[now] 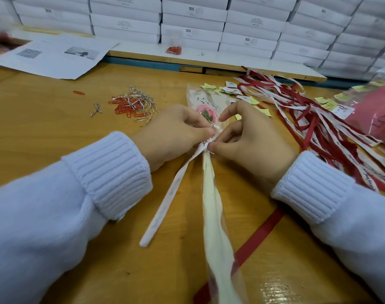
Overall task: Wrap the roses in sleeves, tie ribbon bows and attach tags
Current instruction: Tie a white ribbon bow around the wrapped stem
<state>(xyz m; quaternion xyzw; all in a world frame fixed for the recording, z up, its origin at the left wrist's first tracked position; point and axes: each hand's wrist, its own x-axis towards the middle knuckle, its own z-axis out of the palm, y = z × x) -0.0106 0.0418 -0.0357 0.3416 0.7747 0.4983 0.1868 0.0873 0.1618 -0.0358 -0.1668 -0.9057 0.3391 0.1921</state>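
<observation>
The white ribbon [171, 189] is pinched at the neck of the sleeved rose [205, 113], laid on the table [55, 128], by the left hand [178, 132] and right hand [248, 139], so the knot could be slackened if 1 pinch were eased.

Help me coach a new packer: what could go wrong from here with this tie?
1. Both the left hand and right hand pinch the white ribbon at the neck of the sleeve; a slip could loosen the tie.
2. The pinch sits just below the pink rose; pulling hard might crush it.
3. The red ribbon crossing under the sleeve could get dragged along.
</observation>
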